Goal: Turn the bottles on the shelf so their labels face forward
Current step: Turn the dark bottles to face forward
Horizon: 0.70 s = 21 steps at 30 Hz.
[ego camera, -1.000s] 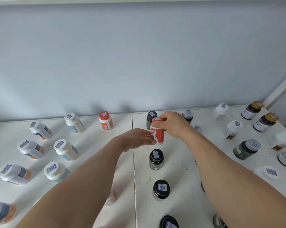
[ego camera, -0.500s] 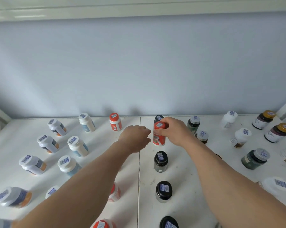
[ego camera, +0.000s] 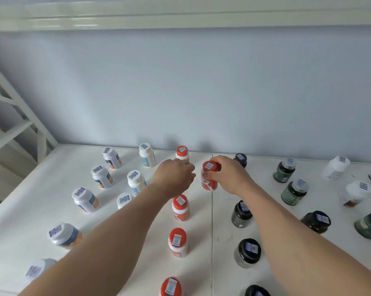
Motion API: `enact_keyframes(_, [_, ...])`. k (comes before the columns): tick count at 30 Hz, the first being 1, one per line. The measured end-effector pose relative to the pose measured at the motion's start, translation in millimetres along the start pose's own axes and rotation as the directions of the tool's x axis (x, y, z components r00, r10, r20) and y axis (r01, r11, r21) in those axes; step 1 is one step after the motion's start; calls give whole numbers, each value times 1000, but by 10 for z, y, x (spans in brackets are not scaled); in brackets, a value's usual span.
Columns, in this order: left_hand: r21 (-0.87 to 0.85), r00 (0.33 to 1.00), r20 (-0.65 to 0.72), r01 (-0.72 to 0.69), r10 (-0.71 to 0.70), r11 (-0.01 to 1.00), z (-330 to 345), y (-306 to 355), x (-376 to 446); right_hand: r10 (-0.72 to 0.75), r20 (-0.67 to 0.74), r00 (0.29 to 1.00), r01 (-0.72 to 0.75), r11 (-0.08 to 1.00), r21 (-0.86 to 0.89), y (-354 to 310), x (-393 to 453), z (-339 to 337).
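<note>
While the right hand (ego camera: 228, 175) curls its fingers (ego camera: 208, 174) and thumb round the neck and upper body of a small red-capped plastic bottle with a red and white label (ego camera: 209, 178), that bottle stands upright on the white shelf (ego camera: 265, 189), right at the seam between its two panels. Just left of the bottle, and apart from it, the left hand (ego camera: 174, 178) hovers with its fingers loosely bent, holding nothing. Behind the left hand, near the pale blue wall (ego camera: 201, 92), stands another red-capped white bottle (ego camera: 182, 153).
</note>
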<state>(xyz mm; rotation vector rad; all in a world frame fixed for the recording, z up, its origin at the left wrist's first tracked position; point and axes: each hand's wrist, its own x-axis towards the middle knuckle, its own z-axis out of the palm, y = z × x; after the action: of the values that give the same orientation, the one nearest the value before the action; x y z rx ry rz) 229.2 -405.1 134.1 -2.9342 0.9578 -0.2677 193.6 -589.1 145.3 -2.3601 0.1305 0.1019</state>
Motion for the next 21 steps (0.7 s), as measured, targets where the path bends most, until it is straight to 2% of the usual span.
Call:
enact_keyframes(9, [-35,1000,-8,-11,10,999,47,-636,-122,58,0,998,-58,997,-46,-469,109,458])
enact_keyframes(21, [-82,999,25,22,-20,996,198,-817,-37,119,33,992,-118,993,-28,-477,341,806])
